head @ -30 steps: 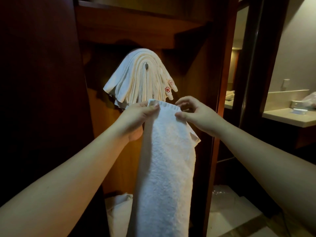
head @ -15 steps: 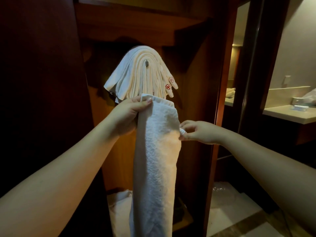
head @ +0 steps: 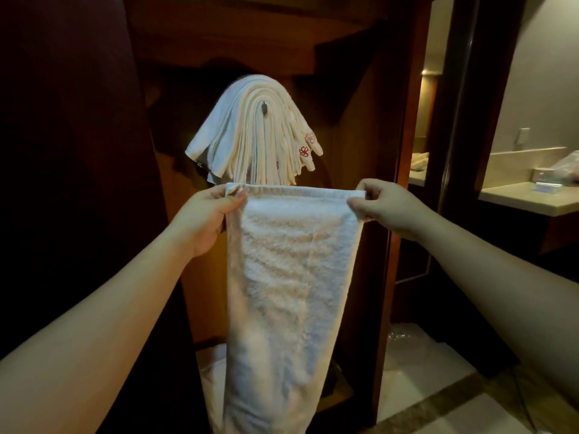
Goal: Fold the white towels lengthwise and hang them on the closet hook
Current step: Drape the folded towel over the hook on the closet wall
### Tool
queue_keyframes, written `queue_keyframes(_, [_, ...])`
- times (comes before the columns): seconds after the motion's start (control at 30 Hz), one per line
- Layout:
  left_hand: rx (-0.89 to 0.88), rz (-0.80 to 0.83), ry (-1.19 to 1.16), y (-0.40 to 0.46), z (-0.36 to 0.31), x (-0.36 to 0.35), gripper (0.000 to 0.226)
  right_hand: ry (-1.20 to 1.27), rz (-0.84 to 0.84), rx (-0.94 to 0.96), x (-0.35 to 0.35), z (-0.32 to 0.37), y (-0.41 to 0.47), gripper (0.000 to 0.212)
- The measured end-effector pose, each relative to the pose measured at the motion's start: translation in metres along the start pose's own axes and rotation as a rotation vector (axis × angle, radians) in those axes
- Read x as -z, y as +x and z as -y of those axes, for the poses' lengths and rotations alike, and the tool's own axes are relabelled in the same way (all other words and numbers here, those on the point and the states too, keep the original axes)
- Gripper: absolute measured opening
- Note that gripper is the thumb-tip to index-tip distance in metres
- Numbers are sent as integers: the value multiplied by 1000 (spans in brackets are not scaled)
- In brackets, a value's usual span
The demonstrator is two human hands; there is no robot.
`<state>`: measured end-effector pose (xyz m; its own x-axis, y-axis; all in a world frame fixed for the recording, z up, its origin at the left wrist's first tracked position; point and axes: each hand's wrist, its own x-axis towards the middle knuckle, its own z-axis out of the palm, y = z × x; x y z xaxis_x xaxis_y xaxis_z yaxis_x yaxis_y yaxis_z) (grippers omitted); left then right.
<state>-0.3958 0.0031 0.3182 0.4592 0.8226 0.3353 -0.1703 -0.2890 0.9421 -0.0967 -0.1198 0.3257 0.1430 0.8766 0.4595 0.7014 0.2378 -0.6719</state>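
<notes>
Change: both hands are now pulling the towel's top edge out wide, where half a second ago the right hand was pinching the side of a narrow fold lower down.
Head view, left hand [head: 206,216]: is gripping the top left corner of the white towel [head: 288,277], thumb lying across the front of the hem, fingers curled behind.
Head view, right hand [head: 380,205]: is pinching the top right corner, thumb and fingers closing on the hem; it is sitting level with the left hand, higher than before.
Head view, white towel: is hanging flat and spread between the two hands, its top edge stretching straight across, its length dropping toward the closet floor; it is hanging just below and in front of the hung towels.
Head view, hung towels [head: 250,133]: are draping in a thick fan over the closet hook [head: 264,107], with red embroidered marks showing on the right-hand ends.
Head view, closet [head: 360,89]: is standing open, dark wood, with more white cloth lying at its bottom.
Head view, desk [head: 529,198]: is showing at the right, pale, in the next room.
</notes>
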Motion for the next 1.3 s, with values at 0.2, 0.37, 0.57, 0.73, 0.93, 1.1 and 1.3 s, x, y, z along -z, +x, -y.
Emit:
queue_keyframes(0.2, [-85, 25, -39, -13, -3, -12, 22, 392, -174, 74, -17, -11, -11, 18])
queue_keyframes(0.37, [-108, 36, -124, -21, -1, -29, 26, 398, -503, 75, -35, -9, -26, 7])
queue_keyframes(0.57, [-29, 36, -144, -36, 18, -41, 17, 519, -423, -40, -44, -25, -52, 46])
queue_keyframes(0.73, [50, 109, -100, -44, 36, -37, 24, 931, 281, -320, -39, -39, -75, 73])
queue_keyframes(0.93, [-9, 260, -139, -50, 27, -20, 28, 1101, 257, -232, -36, -34, -88, 46])
queue_keyframes(1.1, [-179, 202, -50, -65, 23, -14, 28, 1183, 197, -140, -40, -28, -87, 57])
queue_keyframes(1.3, [-91, 76, -238, -77, 51, -18, 28, 1222, 187, -125, -58, -24, -85, 45])
